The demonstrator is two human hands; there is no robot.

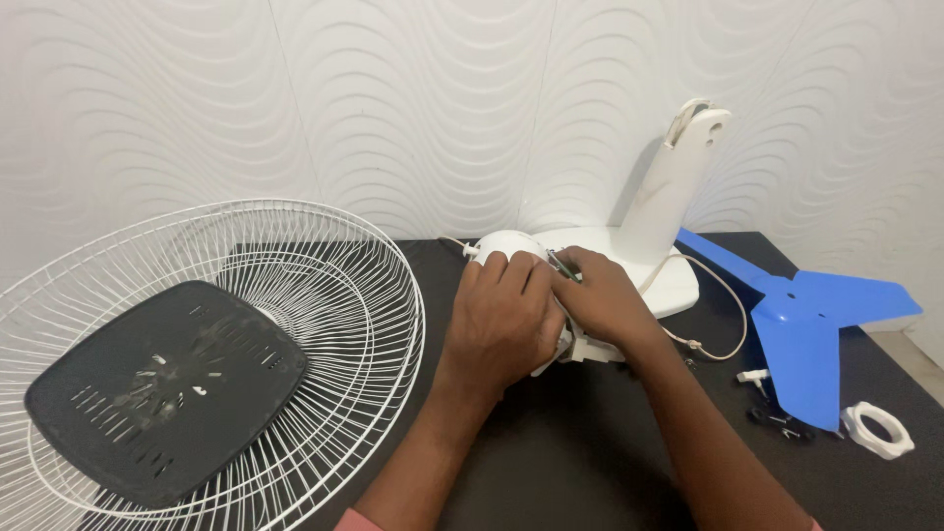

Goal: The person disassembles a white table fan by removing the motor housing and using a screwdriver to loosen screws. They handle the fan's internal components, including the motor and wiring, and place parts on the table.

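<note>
A white fan motor housing [509, 243] lies on the black table [551, 442] in the middle. My left hand [500, 320] wraps over it from the near side and grips it. My right hand [602, 298] presses against its right side, pinching a thin metal tool [562, 264] at the housing's top. Most of the housing is hidden under both hands. Behind it stands the white fan base [678, 285] with its upright neck [674, 187]. A cream cord [723, 305] loops from the base to the right.
A white wire fan guard [324, 285] leans at the left, holding a dark slotted panel [167, 383]. A blue fan blade [806, 324] lies at the right, with a white ring nut [877, 429] and small dark parts [777, 421] near it. A wavy white wall stands behind.
</note>
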